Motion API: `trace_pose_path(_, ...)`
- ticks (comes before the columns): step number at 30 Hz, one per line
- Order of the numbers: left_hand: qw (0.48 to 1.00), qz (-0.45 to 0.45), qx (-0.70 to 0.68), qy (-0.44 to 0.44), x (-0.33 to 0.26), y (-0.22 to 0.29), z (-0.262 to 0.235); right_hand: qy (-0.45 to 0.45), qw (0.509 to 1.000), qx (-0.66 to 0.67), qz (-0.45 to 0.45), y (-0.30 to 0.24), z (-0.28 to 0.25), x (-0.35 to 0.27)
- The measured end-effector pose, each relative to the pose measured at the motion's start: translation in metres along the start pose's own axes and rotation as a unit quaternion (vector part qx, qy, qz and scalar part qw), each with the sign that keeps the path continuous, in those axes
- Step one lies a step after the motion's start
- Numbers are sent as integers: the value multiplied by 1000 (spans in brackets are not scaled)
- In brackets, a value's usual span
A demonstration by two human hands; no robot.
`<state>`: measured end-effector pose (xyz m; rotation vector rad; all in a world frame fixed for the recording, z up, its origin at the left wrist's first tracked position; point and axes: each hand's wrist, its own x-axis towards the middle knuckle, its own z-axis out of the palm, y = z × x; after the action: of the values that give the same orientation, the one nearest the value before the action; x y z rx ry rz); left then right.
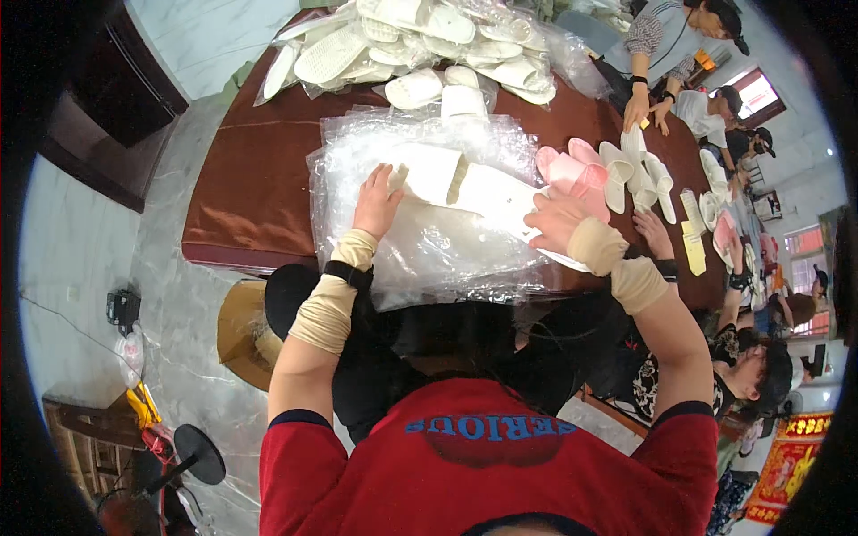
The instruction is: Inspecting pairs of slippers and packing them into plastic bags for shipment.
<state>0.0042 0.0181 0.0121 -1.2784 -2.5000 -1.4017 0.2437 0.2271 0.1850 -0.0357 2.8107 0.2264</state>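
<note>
A pair of white slippers point(435, 175) lies end to end across a stack of clear plastic bags point(411, 255) on the table in front of me. My left hand point(378, 202) rests by the left end of the pair, fingers apart and slightly bent, touching the plastic. Over the right end lies my right hand point(563, 219), its fingers spread on the white surface and covering part of it. Whether the slippers are partly inside a bag is hard to make out through the glare. Just beyond my right hand sit pink slippers point(572, 170).
White slippers in clear bags point(411, 40) are heaped at the table's far side. More loose slippers point(639, 170) line the brown tablecloth point(255, 179) on the right, where several co-workers point(666, 45) work. A co-worker's hand point(654, 234) is close to my right wrist. A cardboard box point(241, 335) stands left.
</note>
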Motion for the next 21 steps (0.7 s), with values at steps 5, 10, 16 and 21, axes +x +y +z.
trace_pose_path(5,1000,3,-22,18,-5,-12,14,28,999,-22,-39,3,9,39)
trace_pose_path(10,993,-29,-112,-17,-6,-13,19,152,987,12,-43,-21,37,95)
trace_pose_path(16,935,-162,-315,17,-9,-22,12,153,987,54,16,-15,18,89)
trace_pose_path(21,959,-135,-247,40,-5,-16,9,216,974,41,60,77,12,31)
